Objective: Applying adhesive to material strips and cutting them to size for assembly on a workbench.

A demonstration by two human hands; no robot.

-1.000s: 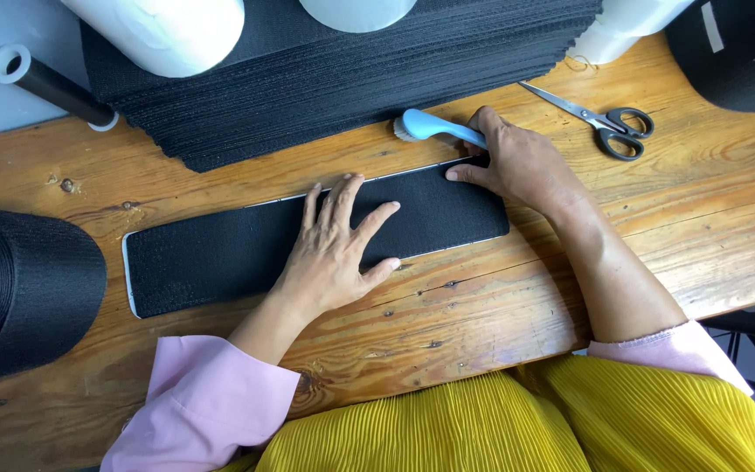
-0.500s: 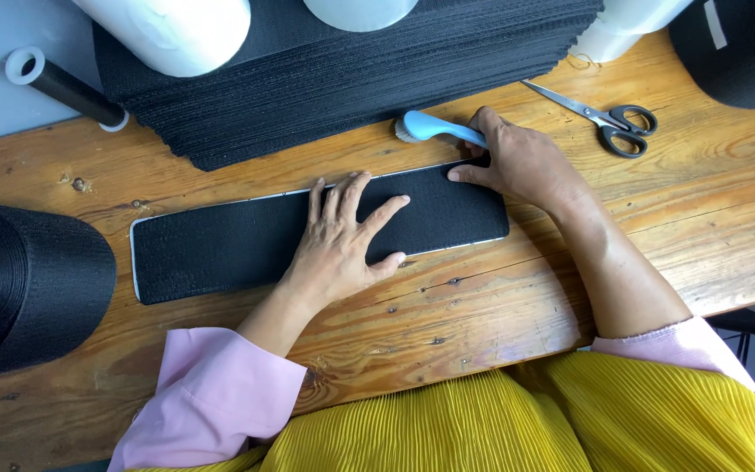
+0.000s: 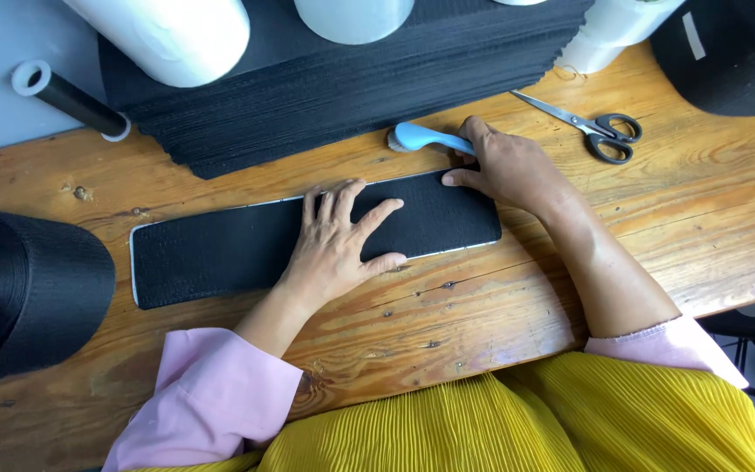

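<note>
A long black rectangular fabric strip (image 3: 211, 253) with a thin white edge lies flat on the wooden table (image 3: 675, 227). My left hand (image 3: 338, 245) rests flat on the strip's middle, fingers spread. At the strip's upper right edge, my right hand (image 3: 504, 166) grips the handle of a light blue brush (image 3: 421, 137), whose head lies on the wood just above the strip. The index finger of that hand touches the strip's top edge.
A thick stack of black fabric pieces (image 3: 342, 87) fills the far side, with white rolls (image 3: 176, 35) on it. Scissors (image 3: 592, 131) lie at the right. A big roll of black webbing (image 3: 19, 288) sits at the left. A black tube (image 3: 67, 96) lies far left.
My hands, the strip and the brush hold the same places on the table; the view has only drifted slightly.
</note>
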